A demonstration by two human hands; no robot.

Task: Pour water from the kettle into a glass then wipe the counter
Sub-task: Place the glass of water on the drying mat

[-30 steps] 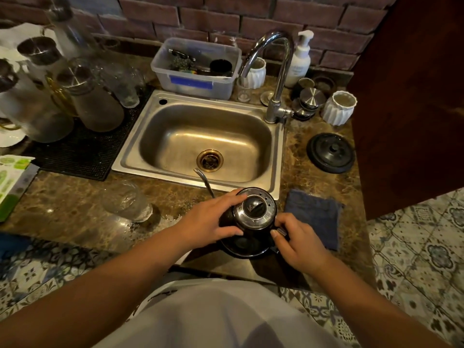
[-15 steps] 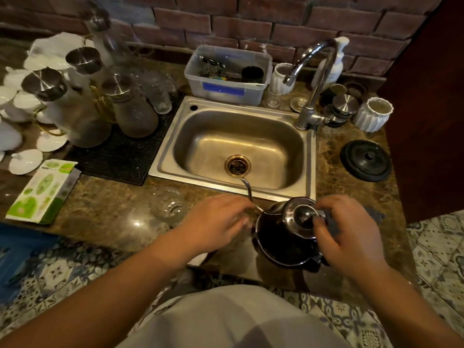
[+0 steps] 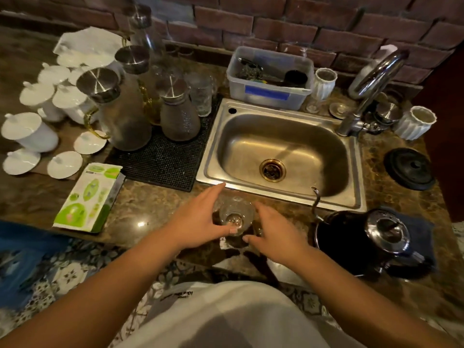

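Observation:
A clear drinking glass stands on the brown stone counter just in front of the sink. My left hand is on its left side and my right hand on its right, fingers spread, both close to it; I cannot tell if they touch it. The black gooseneck kettle with a chrome lid stands alone at the right. It rests on a dark blue cloth.
A steel sink with tap lies behind the glass. Glass carafes on a black mat and white lidded cups crowd the left. A green box lies near the front edge. A black round lid sits at the right.
Both hands have let go of the kettle and moved left to either side of the glass. The kettle now stands by itself on the cloth.

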